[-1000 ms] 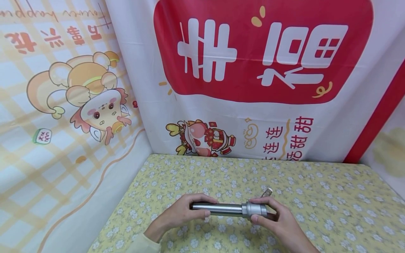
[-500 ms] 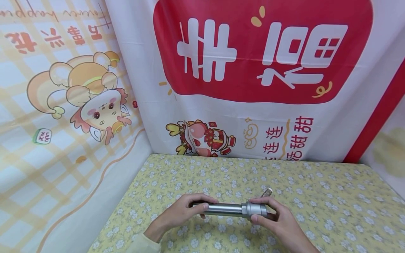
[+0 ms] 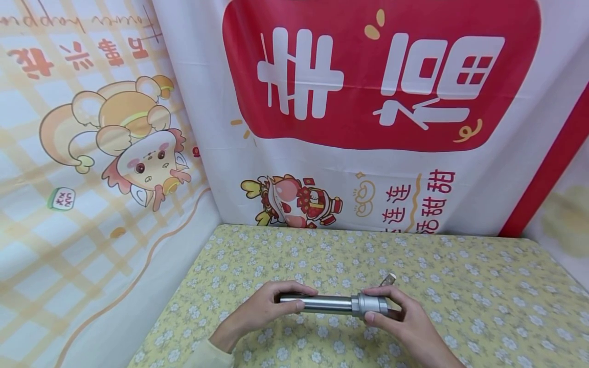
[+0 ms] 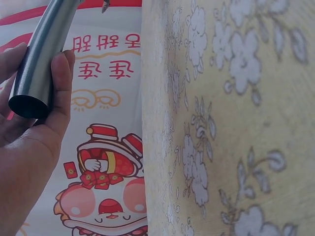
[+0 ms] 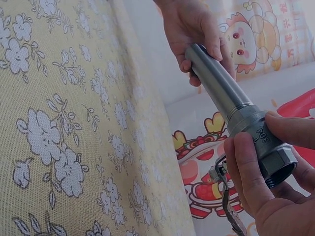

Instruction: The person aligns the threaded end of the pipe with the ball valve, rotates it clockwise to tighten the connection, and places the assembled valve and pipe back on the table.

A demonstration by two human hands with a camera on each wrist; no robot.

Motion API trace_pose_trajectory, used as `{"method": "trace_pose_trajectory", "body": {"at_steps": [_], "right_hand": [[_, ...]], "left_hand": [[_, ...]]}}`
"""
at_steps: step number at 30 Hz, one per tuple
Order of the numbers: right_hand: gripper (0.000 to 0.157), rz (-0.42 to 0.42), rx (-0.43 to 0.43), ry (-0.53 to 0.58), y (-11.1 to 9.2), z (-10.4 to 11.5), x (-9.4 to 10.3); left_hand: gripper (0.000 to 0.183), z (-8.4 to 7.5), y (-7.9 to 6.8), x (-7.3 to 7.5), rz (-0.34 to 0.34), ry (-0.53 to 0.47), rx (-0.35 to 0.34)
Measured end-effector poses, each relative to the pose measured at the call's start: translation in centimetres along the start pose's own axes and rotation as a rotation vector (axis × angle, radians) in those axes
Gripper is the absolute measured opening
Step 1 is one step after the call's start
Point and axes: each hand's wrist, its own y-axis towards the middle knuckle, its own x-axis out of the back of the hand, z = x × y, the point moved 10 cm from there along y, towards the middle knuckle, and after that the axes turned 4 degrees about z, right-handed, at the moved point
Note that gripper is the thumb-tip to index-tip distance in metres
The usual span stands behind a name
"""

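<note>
A shiny steel pipe (image 3: pixel 324 304) runs crosswise between the two hands, joined at its right end to a metal ball valve (image 3: pixel 368 305). My left hand (image 3: pixel 264 309) grips the pipe near its free end, thumb on the near side and fingers behind. The pipe's open mouth (image 4: pixel 30 105) shows in the left wrist view. My right hand (image 3: pixel 402 314) holds the valve body, which has 304 stamped on it and a hex end (image 5: pixel 278 164) with an open bore. A flat lever handle (image 5: pixel 230 209) sticks out from the valve, away from the person.
Under the hands lies a table with a yellow floral cloth (image 3: pixel 285 255). White printed curtains hang behind it, with a red panel (image 3: pixel 359 128), and to the left, with a cartoon animal (image 3: pixel 133 128).
My left thumb lifts onto the pipe and comes back lower along its near side, while the fingers shift slightly. The right hand and the valve stay in place.
</note>
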Motion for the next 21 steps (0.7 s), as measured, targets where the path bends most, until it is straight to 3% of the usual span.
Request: {"method": "trace_pose_trajectory", "body": {"at_steps": [21], "right_hand": [[0.058,0.009,-0.002,0.014,-0.03,-0.01,-0.06]], "left_hand": [[0.04,0.14,0.04,-0.02,0.007,-0.034,0.005]]}}
